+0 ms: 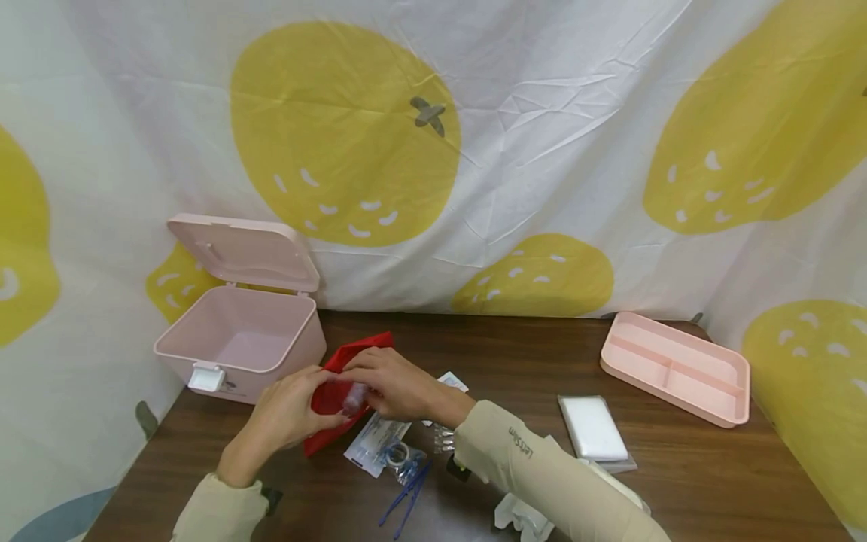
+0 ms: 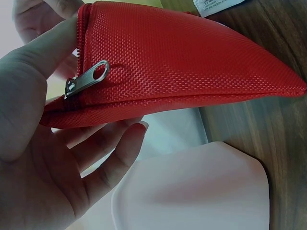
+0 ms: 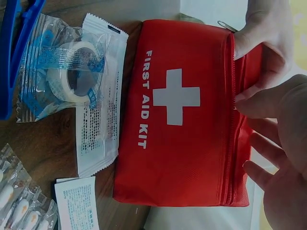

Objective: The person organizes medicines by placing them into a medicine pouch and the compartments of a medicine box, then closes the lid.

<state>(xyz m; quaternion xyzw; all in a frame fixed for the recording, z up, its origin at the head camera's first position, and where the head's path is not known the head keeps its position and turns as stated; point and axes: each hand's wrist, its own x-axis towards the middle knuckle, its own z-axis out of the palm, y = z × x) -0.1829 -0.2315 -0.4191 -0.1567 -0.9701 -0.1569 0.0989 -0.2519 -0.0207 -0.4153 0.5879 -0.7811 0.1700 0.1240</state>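
Both hands are at a red first aid pouch (image 3: 192,158), with a white cross and lettering on its front. My left hand (image 1: 284,410) grips the zipped edge, thumb on one side and fingers on the other; the metal zipper pull (image 2: 91,79) hangs beside the thumb. At the pouch's mouth my right hand (image 1: 389,384) pinches the zipper side, its thumb close to the left fingertips. A pale, blurred thing (image 1: 354,399) shows under the right fingers in the head view; I cannot tell what it is. The pouch's inside is hidden.
An open pink box (image 1: 237,324) stands at the left, its divided tray (image 1: 677,369) at the right. By the pouch lie wrapped tape (image 3: 81,72), a flat white packet (image 3: 100,129) and blue tweezers (image 1: 406,497). A white pad in plastic (image 1: 594,429) lies right of the sleeve.
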